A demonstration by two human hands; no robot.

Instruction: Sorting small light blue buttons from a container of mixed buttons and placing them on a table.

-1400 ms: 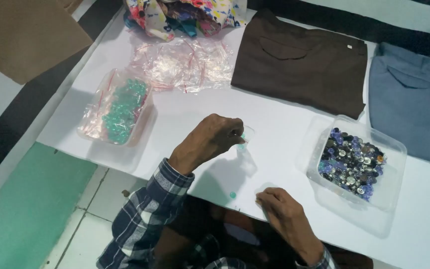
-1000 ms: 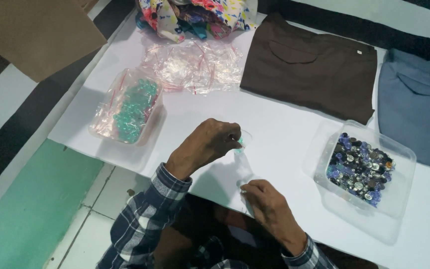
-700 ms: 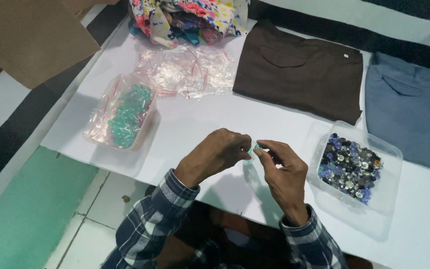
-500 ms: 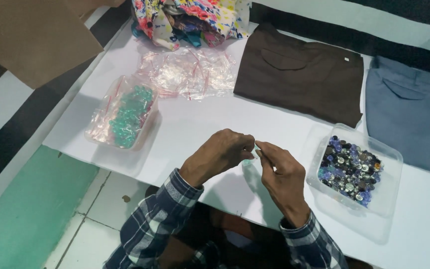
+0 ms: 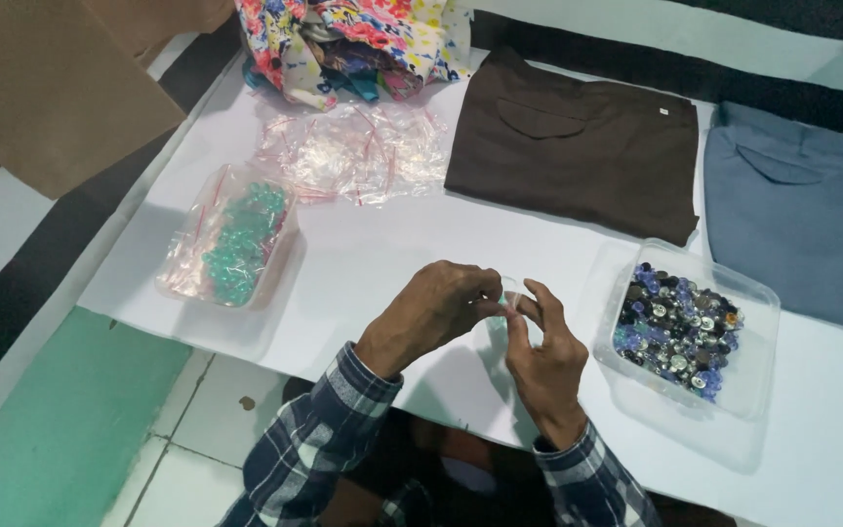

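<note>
Two hands meet above the white counter (image 5: 373, 263), fingertips together. Your left hand (image 5: 438, 312) and right hand (image 5: 545, 351) both pinch a small clear plastic bag (image 5: 509, 295) between them, held just above the counter surface; a speck of green shows at the pinch, too small to tell what it is.

Right of your right hand, near but not touching, sits a clear plastic tray (image 5: 753, 366) filled with mixed buttons (image 5: 675, 330), mostly blue, purple and dark. Well left of your left hand lies a second clear tray (image 5: 180, 278) holding bagged teal buttons (image 5: 239, 244).

Beyond the hands, a loose heap of empty small clear bags (image 5: 353, 151) with red seal strips. Behind that, a crumpled floral cloth (image 5: 353, 39). A folded brown garment (image 5: 578, 146) lies flat at the far middle; a folded grey-blue garment (image 5: 802, 224) just beside it on the right.

Both plaid sleeves (image 5: 339, 429) come up from the near counter edge.
</note>
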